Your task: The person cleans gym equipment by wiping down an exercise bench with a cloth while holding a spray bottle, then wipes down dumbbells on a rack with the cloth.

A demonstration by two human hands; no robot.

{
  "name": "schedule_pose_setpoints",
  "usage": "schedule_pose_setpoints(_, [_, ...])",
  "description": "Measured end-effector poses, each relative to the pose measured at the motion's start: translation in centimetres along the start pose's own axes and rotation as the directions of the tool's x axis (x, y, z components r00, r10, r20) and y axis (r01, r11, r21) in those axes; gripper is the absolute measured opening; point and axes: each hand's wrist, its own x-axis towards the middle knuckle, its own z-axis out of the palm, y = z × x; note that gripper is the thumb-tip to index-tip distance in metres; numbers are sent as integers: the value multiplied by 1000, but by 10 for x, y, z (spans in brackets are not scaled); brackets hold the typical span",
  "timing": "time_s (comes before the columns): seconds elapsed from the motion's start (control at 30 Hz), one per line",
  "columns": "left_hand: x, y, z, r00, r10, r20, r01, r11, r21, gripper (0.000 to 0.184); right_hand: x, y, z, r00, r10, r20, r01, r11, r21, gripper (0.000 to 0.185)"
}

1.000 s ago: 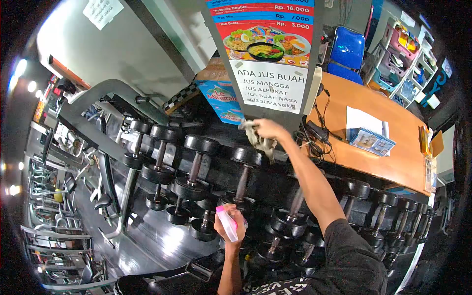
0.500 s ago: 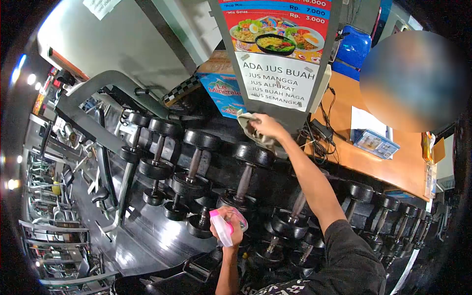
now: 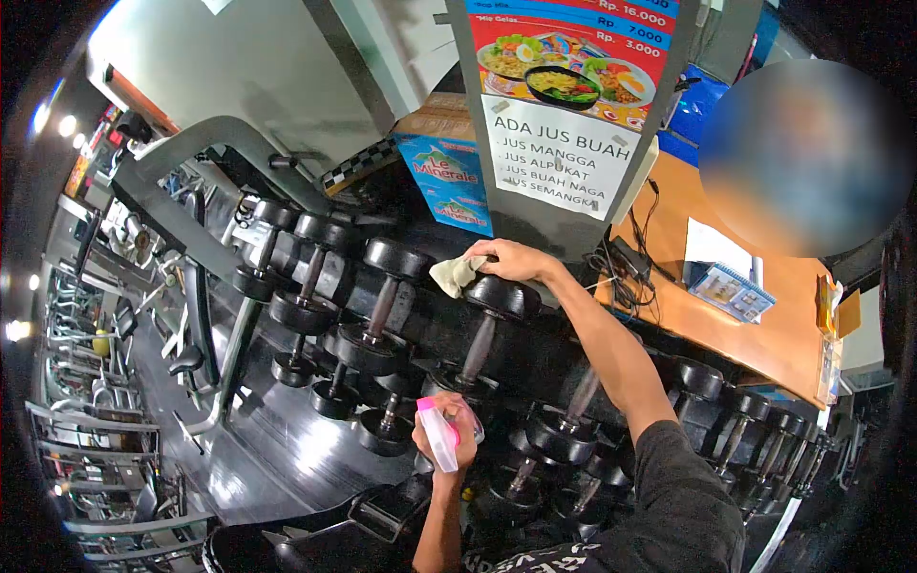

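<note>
My right hand (image 3: 506, 260) grips a pale cloth (image 3: 456, 275) against the upper end of a black dumbbell (image 3: 504, 296) on the rack. The cloth hangs off the left side of that dumbbell head. Lower down, my left hand (image 3: 451, 432) is wrapped round a pink and clear spray bottle (image 3: 437, 437), in front of the same dumbbell's lower head. Another dumbbell (image 3: 384, 307) stands just to the left, and one more (image 3: 564, 435) lies to the right, partly behind my right forearm.
Behind the rack stand a menu board (image 3: 564, 143) and a blue carton (image 3: 444, 181). An orange desk (image 3: 669, 296) with cables and a desk calendar (image 3: 731, 291) is at the right. Gym machine frames (image 3: 153, 229) fill the left. A blurred area covers the upper right.
My right hand has come down onto the dumbbell head with the cloth, which was higher, near the carton and board. The view has shifted slightly. My left hand still holds the bottle.
</note>
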Motion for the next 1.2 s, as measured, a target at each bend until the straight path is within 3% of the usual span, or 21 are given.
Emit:
schedule_pose_setpoints(0.03, [4,5,1,1000,28,8,-28,1000,3,18,-3,-4,-3,998,-60,26,63,986,-154,27])
schedule_pose_setpoints(0.1, [4,6,3,998,57,8,-57,998,8,18,-10,-14,0,996,-81,28,84,985,-148,26])
schedule_pose_setpoints(0.17, [2,3,4,1000,4,-19,-5,998,-61,19,-18,-26,6,981,-182,-59,144,906,-398,25])
schedule_pose_setpoints(0.2, [6,2,2,992,124,9,-124,992,16,20,-25,-34,15,978,-169,-123,83,853,-515,30])
schedule_pose_setpoints(0.23, [4,0,1,992,123,2,-123,992,19,20,-33,-43,23,978,-171,-115,88,852,-516,30])
schedule_pose_setpoints(0.3, [-1,-5,-1,1000,25,14,-25,999,-45,20,-50,-56,37,916,-253,-311,-38,717,-696,30])
schedule_pose_setpoints(0.43, [3,4,1,999,-36,-12,35,998,-45,19,-72,-55,66,819,-323,-474,-199,615,-763,25])
schedule_pose_setpoints(0.5, [8,7,3,999,36,-38,-35,999,19,19,-84,-58,77,801,-316,-509,-247,599,-761,28])
schedule_pose_setpoints(0.63, [12,20,2,1000,-14,24,12,997,73,15,-110,-56,93,769,-265,-582,-335,608,-719,38])
schedule_pose_setpoints(0.73, [14,21,1,996,74,50,-79,992,100,17,-134,-49,105,696,-216,-684,-308,771,-557,44])
schedule_pose_setpoints(0.77, [15,20,1,996,75,54,-80,992,93,17,-140,-46,111,693,-216,-688,-314,768,-558,44])
schedule_pose_setpoints(0.83, [15,14,1,998,32,52,-34,998,48,17,-153,-36,122,648,33,-761,-212,967,-139,39])
schedule_pose_setpoints(0.9, [11,3,2,997,71,15,-70,997,-12,13,-164,-27,128,660,172,-732,-212,977,38,36])
schedule_pose_setpoints(0.97, [6,1,2,1000,-21,7,22,998,-51,14,-171,-20,131,660,323,-678,-342,933,111,36])
schedule_pose_setpoints(1.0, [5,2,1,998,55,14,-55,998,8,15,-172,-14,134,687,368,-627,-281,930,238,39])
schedule_pose_setpoints(1.03, [10,8,3,991,130,23,-131,989,66,16,-169,43,149,645,441,-624,-358,896,263,40])
schedule_pose_setpoints(1.07, [18,21,8,967,251,-27,-249,966,69,17,-171,22,149,691,598,-406,-269,735,623,40])
schedule_pose_setpoints(1.1, [15,25,11,993,118,-17,-118,993,-13,16,-167,-7,147,752,643,-145,-199,431,880,40])
schedule_pose_setpoints(1.13, [15,27,11,996,94,5,-94,996,-5,13,-164,-16,145,771,637,3,-245,292,925,36])
schedule_pose_setpoints(1.17, [15,29,10,997,71,27,-71,997,5,12,-155,-3,151,820,569,56,-163,139,977,34])
schedule_pose_setpoints(1.2, [15,30,11,991,135,11,-135,991,1,11,-147,-2,153,851,524,14,-83,108,991,33])
